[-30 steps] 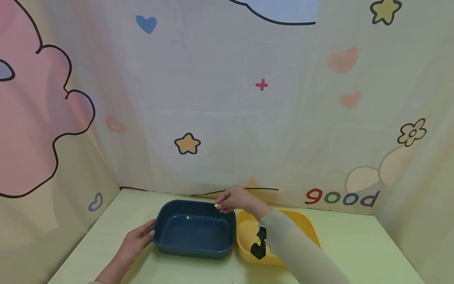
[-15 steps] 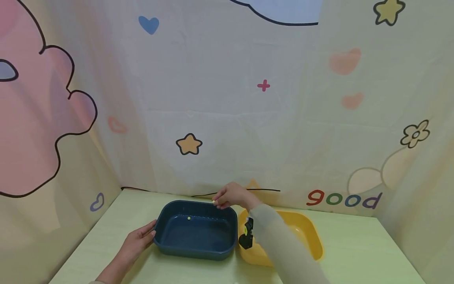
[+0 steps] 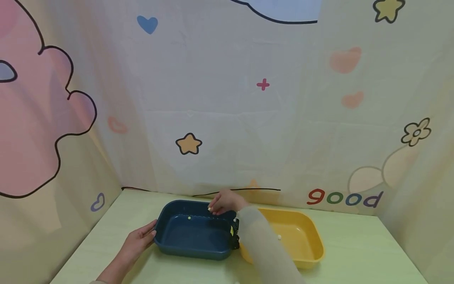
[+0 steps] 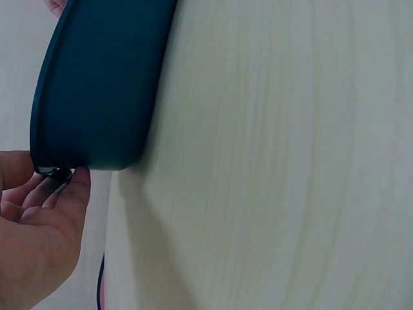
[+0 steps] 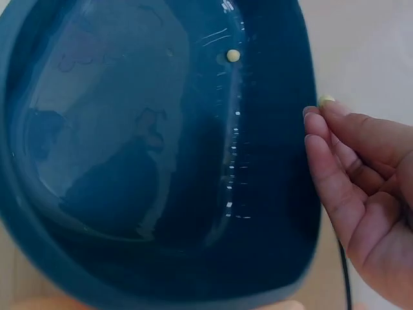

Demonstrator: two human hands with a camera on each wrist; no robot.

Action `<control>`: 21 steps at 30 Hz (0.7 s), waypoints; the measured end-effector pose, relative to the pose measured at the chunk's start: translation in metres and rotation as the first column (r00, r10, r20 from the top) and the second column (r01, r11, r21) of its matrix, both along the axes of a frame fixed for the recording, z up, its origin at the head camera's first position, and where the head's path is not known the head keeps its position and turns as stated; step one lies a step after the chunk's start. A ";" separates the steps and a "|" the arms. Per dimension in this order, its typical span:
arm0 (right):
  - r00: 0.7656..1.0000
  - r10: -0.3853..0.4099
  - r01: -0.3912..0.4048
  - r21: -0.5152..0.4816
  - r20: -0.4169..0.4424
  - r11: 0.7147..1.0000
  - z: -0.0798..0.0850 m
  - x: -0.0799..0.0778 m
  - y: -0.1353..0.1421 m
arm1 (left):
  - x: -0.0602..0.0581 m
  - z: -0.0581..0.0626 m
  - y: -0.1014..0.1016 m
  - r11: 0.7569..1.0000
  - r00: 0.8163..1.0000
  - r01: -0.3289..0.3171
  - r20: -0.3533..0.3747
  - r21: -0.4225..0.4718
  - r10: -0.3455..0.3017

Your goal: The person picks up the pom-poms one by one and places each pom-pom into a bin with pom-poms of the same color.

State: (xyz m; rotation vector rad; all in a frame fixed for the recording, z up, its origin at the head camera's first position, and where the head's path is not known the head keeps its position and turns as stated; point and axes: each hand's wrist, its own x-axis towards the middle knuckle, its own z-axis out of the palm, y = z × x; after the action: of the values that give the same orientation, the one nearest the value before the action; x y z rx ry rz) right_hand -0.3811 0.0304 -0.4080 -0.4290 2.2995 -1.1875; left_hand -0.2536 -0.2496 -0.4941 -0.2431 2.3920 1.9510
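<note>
A dark blue plastic basin [image 3: 196,238] stands on the table with one small round pale-yellow piece [image 5: 233,56] lying inside near its far wall. My left hand [image 3: 136,242] grips the basin's left end, the thumb at the rim and the fingers against the outer wall, as the left wrist view shows. Over the far right part of the rim is my right hand [image 3: 227,201]. Its thumb and fingertips pinch another small pale-yellow piece [image 5: 326,101], partly covered by the fingers.
To the right, close beside the blue basin, is a yellow basin [image 3: 313,240], partly hidden by my right sleeve. A small whitish piece [image 3: 279,237] lies in it. A patterned cloth [image 3: 227,118] hangs behind the table [image 3: 361,248].
My right hand has moved slightly left and then lower at the basin's far rim, still pinching the small piece. More of the yellow basin shows. The left hand stays in place.
</note>
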 end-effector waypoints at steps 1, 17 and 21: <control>1.000 -0.016 0.016 -0.008 0.012 1.000 -0.002 0.000 -0.001 | 0.000 0.000 0.000 1.000 1.000 0.000 0.001 0.001 0.000; 0.997 -0.036 0.035 0.002 0.063 0.999 -0.021 -0.004 -0.009 | 0.001 0.000 -0.004 1.000 1.000 0.005 -0.003 0.021 -0.005; 0.993 0.026 -0.027 0.010 0.116 1.000 -0.024 -0.007 -0.008 | 0.001 -0.001 -0.004 1.000 1.000 0.005 -0.004 0.017 -0.005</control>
State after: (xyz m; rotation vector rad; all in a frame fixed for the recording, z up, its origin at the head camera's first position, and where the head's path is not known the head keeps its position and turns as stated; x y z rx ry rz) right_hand -0.3877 0.0227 -0.4318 -0.3751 2.1946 -1.1545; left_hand -0.2526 -0.2531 -0.4948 -0.2319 2.3754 1.9703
